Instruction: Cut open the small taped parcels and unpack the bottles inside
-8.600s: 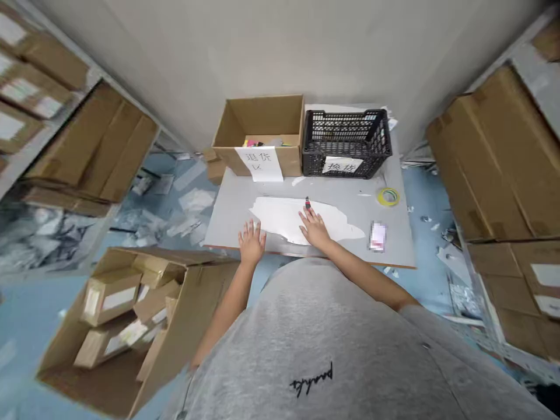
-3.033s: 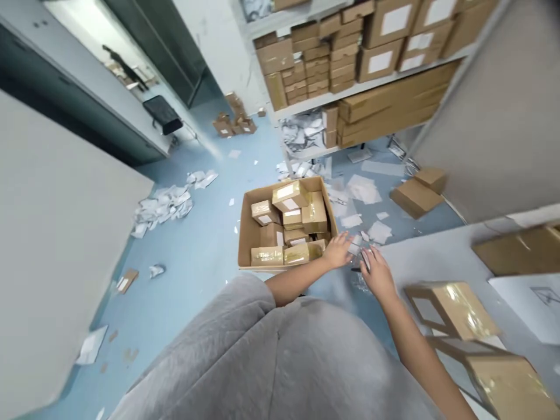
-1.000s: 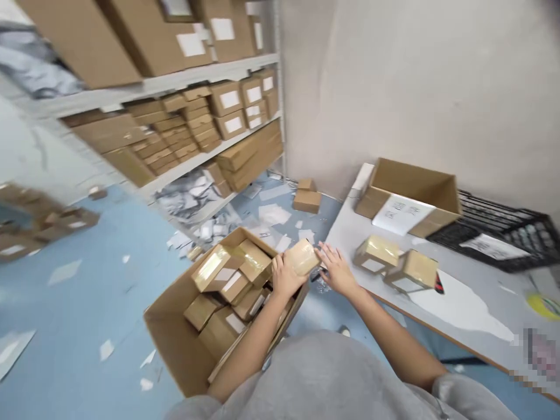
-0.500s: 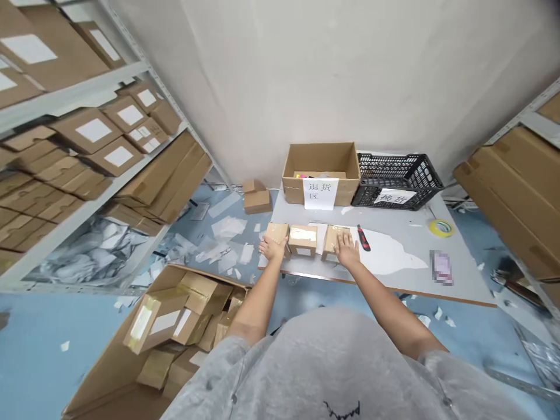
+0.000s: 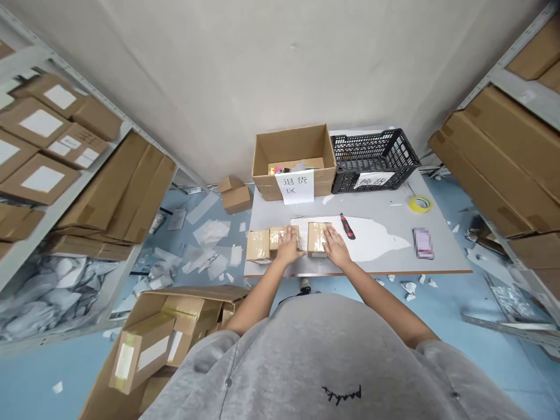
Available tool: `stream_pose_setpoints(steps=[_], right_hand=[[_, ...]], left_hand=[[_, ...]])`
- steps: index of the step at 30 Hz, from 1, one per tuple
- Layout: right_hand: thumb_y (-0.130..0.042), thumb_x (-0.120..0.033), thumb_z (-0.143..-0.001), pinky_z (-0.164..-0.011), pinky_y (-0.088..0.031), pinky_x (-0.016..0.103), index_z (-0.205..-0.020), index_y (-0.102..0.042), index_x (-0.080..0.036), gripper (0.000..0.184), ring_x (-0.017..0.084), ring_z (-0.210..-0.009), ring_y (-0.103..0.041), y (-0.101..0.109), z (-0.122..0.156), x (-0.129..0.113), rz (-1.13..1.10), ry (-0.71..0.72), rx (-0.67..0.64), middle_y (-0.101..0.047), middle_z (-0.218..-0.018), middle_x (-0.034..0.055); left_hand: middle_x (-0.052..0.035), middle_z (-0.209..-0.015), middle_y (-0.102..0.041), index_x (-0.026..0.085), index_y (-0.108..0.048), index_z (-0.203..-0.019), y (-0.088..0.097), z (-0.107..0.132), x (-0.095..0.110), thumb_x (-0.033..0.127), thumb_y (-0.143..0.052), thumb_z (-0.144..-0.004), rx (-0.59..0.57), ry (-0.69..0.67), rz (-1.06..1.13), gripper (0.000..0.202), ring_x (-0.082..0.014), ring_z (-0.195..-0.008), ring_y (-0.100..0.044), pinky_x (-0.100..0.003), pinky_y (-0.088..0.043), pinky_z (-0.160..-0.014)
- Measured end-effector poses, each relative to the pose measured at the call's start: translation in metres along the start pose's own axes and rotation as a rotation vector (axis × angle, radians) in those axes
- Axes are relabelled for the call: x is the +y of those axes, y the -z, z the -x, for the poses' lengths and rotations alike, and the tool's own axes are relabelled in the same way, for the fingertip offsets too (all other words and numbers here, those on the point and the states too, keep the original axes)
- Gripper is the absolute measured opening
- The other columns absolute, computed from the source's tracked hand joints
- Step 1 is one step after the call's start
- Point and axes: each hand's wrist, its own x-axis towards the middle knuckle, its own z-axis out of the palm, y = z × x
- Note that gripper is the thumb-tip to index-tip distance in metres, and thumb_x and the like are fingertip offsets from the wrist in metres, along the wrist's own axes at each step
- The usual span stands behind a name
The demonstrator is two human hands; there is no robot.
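Note:
Three small taped cardboard boxes stand near the front left of the table. My left hand (image 5: 289,247) lies over the middle box (image 5: 275,234), fingers stretched across its top and thumb pointing right. This box touches the left box (image 5: 258,245), which no hand is on. A gap with white paper separates them from the right box (image 5: 315,234). Against that box's right side rests my right hand (image 5: 336,247), its fingers extended. Just beyond lies a red and black utility knife (image 5: 348,226), on a white paper sheet (image 5: 374,239).
At the table's (image 5: 363,205) back stand an open carton (image 5: 262,185) with a paper sign and a black plastic crate (image 5: 343,184). Tape (image 5: 420,203) and a blurred phone-like item (image 5: 423,243) lie right. A big carton (image 5: 105,373) of boxes stands left; shelves flank both sides.
My left hand has gone from the left box to the middle one. My right hand has slid from the right box's top to its right side. The view has shifted rightward.

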Motion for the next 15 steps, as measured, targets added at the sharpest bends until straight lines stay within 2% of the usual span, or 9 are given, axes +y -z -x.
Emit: stream_pose_setpoints(steps=[1,3,6,8,11,13,15], right_hand=[[-0.04,-0.035,-0.104,-0.13,-0.021,0.052,-0.166,-0.031,-0.02,0.065,0.029,-0.161,-0.018,0.003,-0.002,0.006,-0.025,-0.021,0.022,-0.02,-0.175,0.0082],[-0.042,-0.039,-0.103,-0.129,-0.023,0.051,-0.165,-0.034,-0.018,0.065,0.03,-0.16,-0.021,0.007,-0.005,0.02,-0.067,-0.094,0.071,-0.021,-0.174,0.0101],[-0.043,-0.045,-0.103,-0.128,-0.027,0.05,-0.162,-0.038,-0.016,0.066,0.031,-0.158,-0.028,0.014,-0.013,0.043,-0.143,-0.218,0.124,-0.027,-0.172,0.0129],[-0.039,-0.046,-0.103,-0.128,-0.029,0.049,-0.16,-0.041,-0.016,0.065,0.029,-0.155,-0.032,0.017,-0.019,0.058,-0.208,-0.28,0.146,-0.036,-0.167,0.014],[-0.038,-0.051,-0.102,-0.127,-0.03,0.049,-0.153,-0.051,-0.017,0.063,0.029,-0.15,-0.042,0.018,-0.029,0.075,-0.346,-0.396,0.171,-0.051,-0.157,0.0147],[-0.041,-0.057,-0.099,-0.125,-0.033,0.05,-0.144,-0.062,-0.019,0.062,0.03,-0.144,-0.05,0.015,-0.035,0.081,-0.479,-0.48,0.138,-0.059,-0.149,0.0146],[-0.047,-0.062,-0.095,-0.121,-0.037,0.052,-0.134,-0.069,-0.022,0.061,0.031,-0.137,-0.056,0.012,-0.04,0.085,-0.636,-0.519,0.061,-0.065,-0.141,0.0134]], left_hand=[[-0.0202,-0.175,-0.003,0.014,-0.011,-0.168,-0.001,-0.012,0.01,0.057,-0.081,-0.073,-0.044,-0.122,-0.014,0.125,-0.0352,-0.163,-0.001,-0.054,-0.003,-0.13],[-0.0215,-0.174,0.002,0.013,-0.006,-0.168,-0.004,-0.035,0.028,0.051,-0.088,-0.062,-0.103,-0.263,-0.042,0.139,-0.0369,-0.162,0.002,-0.057,0.001,-0.13],[-0.025,-0.173,0.004,0.01,-0.004,-0.167,-0.01,-0.061,0.044,0.045,-0.091,-0.054,-0.15,-0.337,-0.054,0.147,-0.0401,-0.162,0.003,-0.06,0.006,-0.128],[-0.0266,-0.173,0.0,0.007,-0.005,-0.167,-0.014,-0.07,0.047,0.043,-0.09,-0.054,-0.149,-0.372,-0.029,0.146,-0.0401,-0.162,0.001,-0.057,0.007,-0.129],[-0.029,-0.171,-0.011,0.003,-0.01,-0.165,-0.014,-0.079,0.047,0.047,-0.088,-0.056,-0.133,-0.365,0.047,0.141,-0.0405,-0.161,-0.007,-0.051,0.002,-0.131],[-0.029,-0.17,-0.016,0.002,-0.014,-0.165,-0.011,-0.086,0.047,0.055,-0.086,-0.057,-0.131,-0.293,0.119,0.14,-0.0421,-0.16,-0.013,-0.049,-0.006,-0.131],[-0.0263,-0.168,-0.021,0.007,-0.019,-0.165,-0.005,-0.098,0.049,0.063,-0.085,-0.056,-0.137,-0.174,0.205,0.139,-0.0443,-0.157,-0.019,-0.049,-0.016,-0.129]])
